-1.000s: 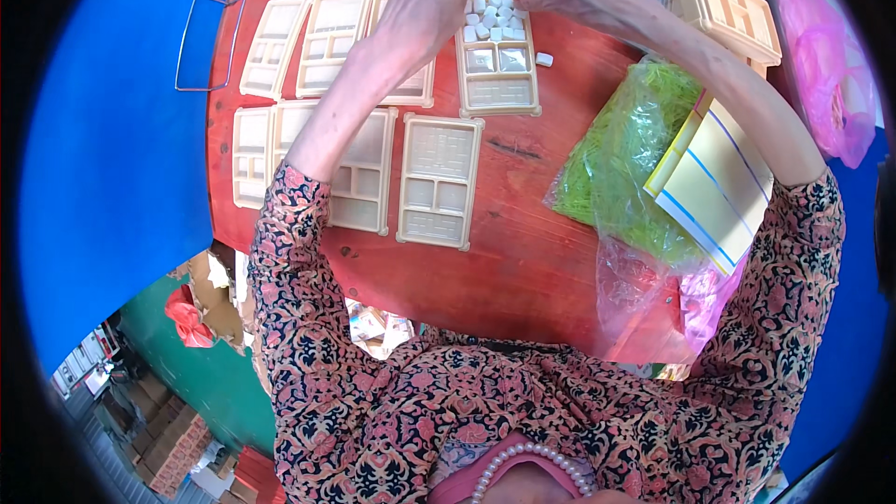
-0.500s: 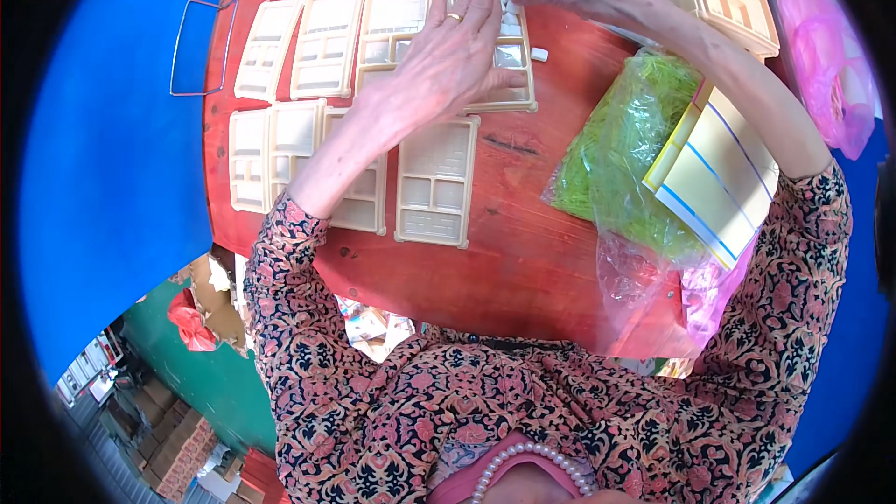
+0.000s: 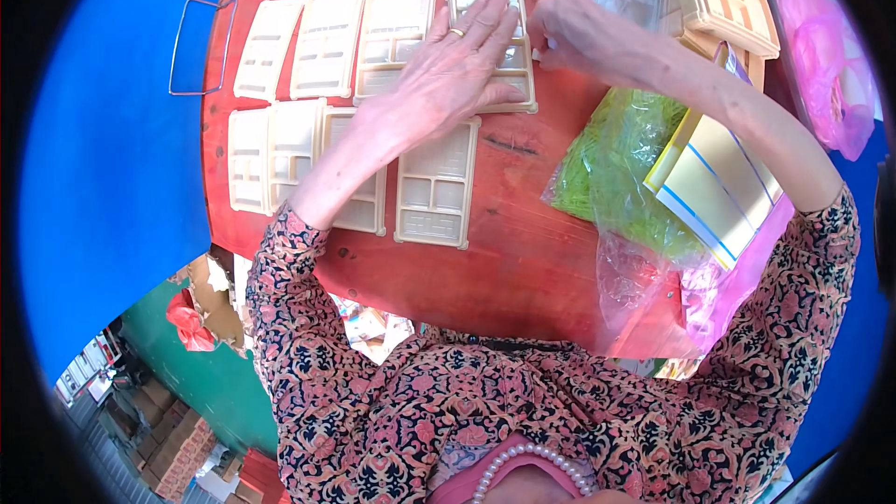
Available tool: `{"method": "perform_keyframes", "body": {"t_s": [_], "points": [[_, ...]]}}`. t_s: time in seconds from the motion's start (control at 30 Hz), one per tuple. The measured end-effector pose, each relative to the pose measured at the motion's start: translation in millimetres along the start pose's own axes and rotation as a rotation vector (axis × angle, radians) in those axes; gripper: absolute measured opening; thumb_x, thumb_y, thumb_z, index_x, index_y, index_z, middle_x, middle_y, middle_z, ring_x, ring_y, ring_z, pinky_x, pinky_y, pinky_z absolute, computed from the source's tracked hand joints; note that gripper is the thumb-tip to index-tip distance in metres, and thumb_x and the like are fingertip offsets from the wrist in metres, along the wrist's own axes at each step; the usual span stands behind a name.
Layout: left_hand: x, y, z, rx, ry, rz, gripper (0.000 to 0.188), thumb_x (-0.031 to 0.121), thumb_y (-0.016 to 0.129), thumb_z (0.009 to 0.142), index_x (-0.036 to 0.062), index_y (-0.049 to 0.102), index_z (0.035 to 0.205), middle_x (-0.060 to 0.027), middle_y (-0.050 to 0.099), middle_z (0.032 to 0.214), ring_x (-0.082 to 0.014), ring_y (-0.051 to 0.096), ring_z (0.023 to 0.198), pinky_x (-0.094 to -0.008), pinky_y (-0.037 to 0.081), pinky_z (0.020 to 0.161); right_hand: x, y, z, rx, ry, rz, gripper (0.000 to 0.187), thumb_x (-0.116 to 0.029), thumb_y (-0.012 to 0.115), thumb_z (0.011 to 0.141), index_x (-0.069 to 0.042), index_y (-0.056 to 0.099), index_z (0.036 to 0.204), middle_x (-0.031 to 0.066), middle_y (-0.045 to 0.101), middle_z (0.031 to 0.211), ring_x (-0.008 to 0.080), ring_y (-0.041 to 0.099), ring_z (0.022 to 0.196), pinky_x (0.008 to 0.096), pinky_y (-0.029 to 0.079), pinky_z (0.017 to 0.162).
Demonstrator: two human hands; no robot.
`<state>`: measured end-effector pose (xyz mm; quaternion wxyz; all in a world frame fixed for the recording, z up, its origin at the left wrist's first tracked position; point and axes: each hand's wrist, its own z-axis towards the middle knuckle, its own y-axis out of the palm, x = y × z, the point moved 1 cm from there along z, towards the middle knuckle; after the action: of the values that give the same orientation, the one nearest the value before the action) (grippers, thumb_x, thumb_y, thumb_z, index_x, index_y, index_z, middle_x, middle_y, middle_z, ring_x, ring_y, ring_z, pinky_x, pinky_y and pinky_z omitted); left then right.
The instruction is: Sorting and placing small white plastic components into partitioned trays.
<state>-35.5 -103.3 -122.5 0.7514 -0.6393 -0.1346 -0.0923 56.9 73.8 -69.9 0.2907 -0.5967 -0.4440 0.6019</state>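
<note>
My left hand [image 3: 457,61] lies flat with its fingers stretched over a cream plastic compartment tray [image 3: 525,93], the rightmost one in the far row. It hides much of the tray's middle. Just right of that tray's edge, my right hand [image 3: 571,33] is closed, fingertips bunched and turned down at a small white block [image 3: 537,54]. Its fingers partly cover the block. Similar cream trays stand in the far row, one of them [image 3: 329,37] left of my left hand. A nearer tray [image 3: 434,196] lies below my left wrist, and my left forearm crosses others.
Bright green shredded filler in a clear bag [image 3: 616,168] lies at the right, with a yellow and white card [image 3: 714,182] on it. Stacked cream trays [image 3: 723,5] and a pink bag [image 3: 821,56] stand at the far right. A wire handle [image 3: 173,47] sticks out past the red table's left edge.
My right hand has come down and right from above the tray's far corner to the small white block beside it. My left hand has shifted slightly right and stays over the tray.
</note>
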Motion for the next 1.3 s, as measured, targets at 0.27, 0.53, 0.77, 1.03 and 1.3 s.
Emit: {"method": "perform_keyframes", "body": {"t_s": [0.27, 0.53, 0.77, 1.03, 1.3], "points": [[-6.3, 3.7, 8.6, -0.008, 0.067, 0.017, 0.078, 0.046, 0.056, 0.089, -0.0043, 0.030, 0.143, -0.0199, 0.027, 0.151, -0.0307, 0.023, 0.142, -0.0514, 0.020, 0.114, 9.3, 13.1, -6.0, -0.029, 0.084, -0.002, 0.021, -0.009, 0.070, 0.077, -0.002, 0.059, 0.093, 0.0137, 0.057, 0.089, 0.0326, 0.055, 0.089, 0.0404, 0.046, 0.079], [-6.7, -21.3, -12.9, 0.002, -0.108, -0.039, 0.069, 0.038, 0.056, 0.091, -0.0066, 0.034, 0.139, -0.0229, 0.027, 0.150, -0.0355, 0.020, 0.142, -0.0555, 0.019, 0.113, 15.7, 16.5, -9.2, -0.047, 0.081, -0.004, 0.022, -0.009, 0.069, 0.080, -0.003, 0.055, 0.096, 0.0129, 0.054, 0.094, 0.0325, 0.051, 0.091, 0.0421, 0.044, 0.082], [-9.5, -22.8, -18.4, -0.006, -0.119, -0.012, 0.063, 0.035, 0.056, 0.091, -0.0085, 0.039, 0.133, -0.0237, 0.029, 0.148, -0.0368, 0.019, 0.142, -0.0580, 0.019, 0.113, 0.7, 8.8, -5.6, -0.104, 0.163, -0.055, 0.017, -0.007, 0.065, 0.080, -0.001, 0.057, 0.094, 0.0149, 0.055, 0.093, 0.0330, 0.053, 0.091, 0.0411, 0.045, 0.081], [-2.7, -24.6, -18.1, -0.053, -0.169, 0.040, 0.062, 0.040, 0.053, 0.093, 0.0015, 0.039, 0.140, -0.0176, 0.022, 0.154, -0.0335, 0.014, 0.144, -0.0555, 0.020, 0.114, -6.0, -11.1, 20.7, 0.010, 0.218, -0.102, 0.012, -0.007, 0.065, 0.076, 0.003, 0.062, 0.082, 0.0172, 0.061, 0.075, 0.0325, 0.060, 0.069, 0.0393, 0.049, 0.063], [-0.4, -23.0, -16.3, -0.096, -0.158, 0.013, 0.058, 0.039, 0.052, 0.093, 0.0059, 0.042, 0.139, -0.0208, 0.021, 0.153, -0.0365, 0.013, 0.144, -0.0588, 0.020, 0.112, -10.1, -16.5, 44.6, 0.184, 0.010, 0.020, 0.010, -0.002, 0.056, 0.066, 0.007, 0.062, 0.065, 0.0279, 0.056, 0.064, 0.0416, 0.062, 0.064, 0.0443, 0.049, 0.055]]}}
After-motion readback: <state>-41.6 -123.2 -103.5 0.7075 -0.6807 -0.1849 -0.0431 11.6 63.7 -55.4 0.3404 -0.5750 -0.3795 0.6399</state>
